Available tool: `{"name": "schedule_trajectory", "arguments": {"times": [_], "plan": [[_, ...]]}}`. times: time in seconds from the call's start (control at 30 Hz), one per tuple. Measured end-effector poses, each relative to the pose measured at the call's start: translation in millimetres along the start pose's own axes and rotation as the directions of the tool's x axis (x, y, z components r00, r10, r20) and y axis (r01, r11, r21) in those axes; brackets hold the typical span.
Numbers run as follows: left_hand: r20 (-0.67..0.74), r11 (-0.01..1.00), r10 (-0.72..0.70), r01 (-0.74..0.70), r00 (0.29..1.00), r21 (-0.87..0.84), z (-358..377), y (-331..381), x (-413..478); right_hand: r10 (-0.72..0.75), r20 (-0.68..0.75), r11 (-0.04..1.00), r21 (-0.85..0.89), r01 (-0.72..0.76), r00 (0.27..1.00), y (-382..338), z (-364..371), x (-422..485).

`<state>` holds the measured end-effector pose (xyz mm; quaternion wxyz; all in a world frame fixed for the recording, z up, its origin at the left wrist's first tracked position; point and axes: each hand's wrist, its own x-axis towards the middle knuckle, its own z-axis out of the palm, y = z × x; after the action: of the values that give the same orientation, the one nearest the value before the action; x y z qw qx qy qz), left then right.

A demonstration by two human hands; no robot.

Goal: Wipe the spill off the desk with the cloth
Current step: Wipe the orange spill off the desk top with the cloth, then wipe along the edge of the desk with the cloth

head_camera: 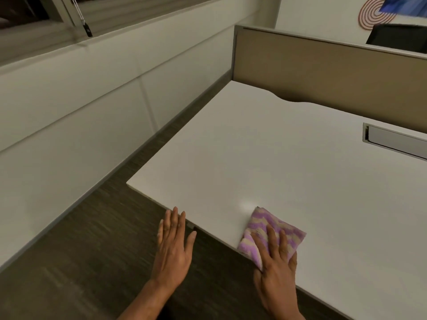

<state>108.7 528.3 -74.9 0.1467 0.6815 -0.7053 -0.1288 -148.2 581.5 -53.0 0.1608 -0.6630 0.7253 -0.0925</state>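
From the head view, the right hand [276, 269] presses the cloth [270, 232] flat, fingers spread, at the desk [277, 146] front edge. The left hand [172, 248] hovers open, empty. The wiping seems underway; next push toward the shiny spot [246, 205].

A single wide-angle head view looks forward and steeply down from above the near edge of the desk [277, 158], close enough that both hands fill the bottom of the frame. It faces the partition [323, 72] behind the desk, with floor [92, 239] left of the desk.
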Motion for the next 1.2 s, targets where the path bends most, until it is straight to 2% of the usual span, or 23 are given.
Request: {"name": "schedule_trajectory", "arguments": {"times": [0.1, 0.23, 0.37, 0.43, 0.57, 0.63, 0.73, 0.77, 0.83, 0.93, 1.0, 1.1, 1.2], "plan": [[0.003, 1.000, -0.008, 0.008, 1.000, 0.002, -2, 5, -18, 0.078, -0.012, 0.997, 0.023, -0.078, 0.997, 4, -4, -6], [0.000, 1.000, -0.004, 0.004, 1.000, 0.010, -10, 7, -39, 0.067, -0.013, 0.990, 0.123, -0.065, 0.998, -3, -9, -10], [0.022, 1.000, 0.001, -0.002, 1.000, 0.005, -14, 1, -56, 0.044, -0.009, 0.921, 0.388, -0.037, 0.999, -3, -18, -18], [0.018, 1.000, 0.011, -0.011, 1.000, -0.001, -15, 0, -63, 0.051, -0.011, 0.885, 0.464, -0.040, 0.999, -6, -22, -22], [-0.010, 0.999, 0.035, -0.035, 0.999, -0.016, -20, -2, -79, 0.066, 0.009, 0.871, 0.487, -0.062, 0.998, -22, -24, -33], [-0.031, 0.999, 0.040, -0.041, 0.999, -0.026, -19, -6, -88, 0.096, -0.021, 0.805, 0.590, -0.065, 0.995, -30, -25, -38], [-0.063, 0.999, 0.030, -0.031, 0.998, -0.022, -16, -13, -101, 0.152, -0.117, 0.648, 0.761, -0.010, 0.981, -43, -26, -45], [-0.077, 1.000, 0.020, -0.022, 0.997, -0.021, -14, -15, -105, 0.147, -0.168, 0.657, 0.753, 0.031, 0.975, -46, -23, -45], [-0.109, 1.000, -0.012, 0.009, 0.994, -0.028, -11, -17, -114, 0.089, -0.242, 0.737, 0.668, 0.100, 0.966, -48, -13, -44], [-0.147, 0.998, -0.052, 0.045, 0.988, -0.049, -6, -22, -128, -0.026, -0.214, 0.882, 0.454, 0.123, 0.976, -43, 6, -42], [-0.177, 0.995, -0.079, 0.066, 0.981, -0.077, -3, -25, -137, -0.124, -0.183, 0.942, 0.288, 0.174, 0.975, -37, 15, -43], [-0.215, 0.984, -0.154, 0.130, 0.964, -0.125, 8, -31, -149, -0.232, -0.161, 0.966, 0.078, 0.246, 0.959, -29, 27, -41], [-0.232, 0.967, -0.229, 0.194, 0.945, -0.166, 29, -33, -160, -0.318, -0.155, 0.948, -0.084, 0.309, 0.935, -18, 34, -35]]}}
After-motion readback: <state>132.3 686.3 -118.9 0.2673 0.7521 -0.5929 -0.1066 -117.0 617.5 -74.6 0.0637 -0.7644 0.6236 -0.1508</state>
